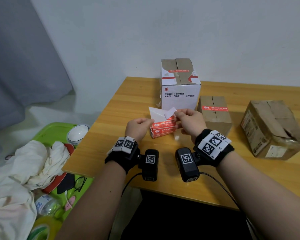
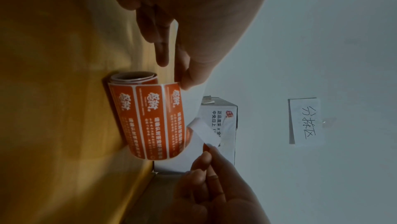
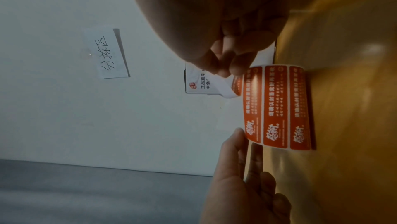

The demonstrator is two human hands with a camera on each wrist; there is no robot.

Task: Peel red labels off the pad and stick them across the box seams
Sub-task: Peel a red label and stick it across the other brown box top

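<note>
The pad of red labels (image 1: 163,127) is a curled strip standing on the wooden table (image 1: 163,179) in front of the white box (image 1: 180,97). My left hand (image 1: 150,121) pinches the left edge of its white backing (image 2: 194,102). My right hand (image 1: 176,113) pinches the end of one label (image 1: 170,113), which is partly peeled with its white underside (image 2: 204,131) showing. Red labels lie across the top seams of the white box (image 1: 178,71) and of the small brown box (image 1: 215,116). The larger crumpled brown box (image 1: 270,129) shows no red label.
A green tray (image 1: 47,134) left of the table holds a white bowl (image 1: 78,133), crumpled cloth (image 1: 38,161), glasses and a bottle. The wall behind the boxes carries a handwritten paper note (image 2: 305,120). The table's near edge runs just under my wrists.
</note>
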